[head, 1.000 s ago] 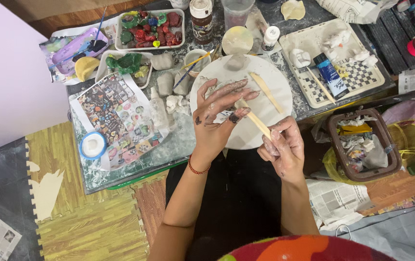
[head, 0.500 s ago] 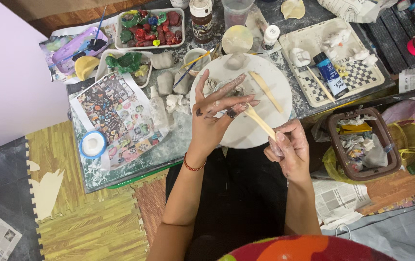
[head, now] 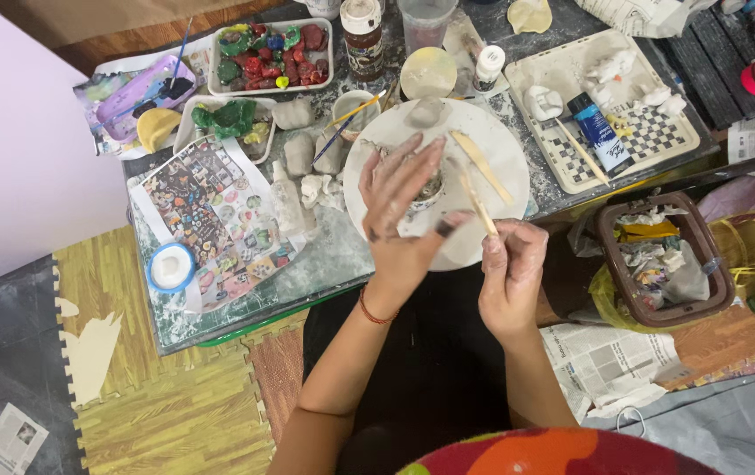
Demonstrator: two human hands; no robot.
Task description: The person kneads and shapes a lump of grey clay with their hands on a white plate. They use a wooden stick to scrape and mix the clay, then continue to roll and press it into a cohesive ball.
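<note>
We work a small clay piece [head: 430, 189] that sits near the middle of the white round board [head: 505, 154] on the tabletop [head: 333, 255]. The piece looks grey, damp and soft; we judge it light, easily dented, and likely to smear or tear if pinched hard. We judge the best hold to be low on its sides, with spread fingers sharing the load, leaving the top free for the tool. Our left hand [head: 404, 207] lies over the piece, fingers fanned and arched, the thumb stretched toward the right; most of the piece is hidden beneath them, so we cannot tell how firmly this grip bears on the clay. Our right hand [head: 511, 259] is clamped on a thin wooden stick [head: 476, 204], gripped at its lower end; the stick slants up and to the left, its tip just beside the piece at the left hand's fingers. The stick is stiff and light; clay slip on the fingers may make it slippery. A second wooden tool [head: 481, 165] lies flat on the board, just right of the piece, apart from both hands. Loose clay lumps [head: 307, 154] rest on the tabletop left of the board.
</note>
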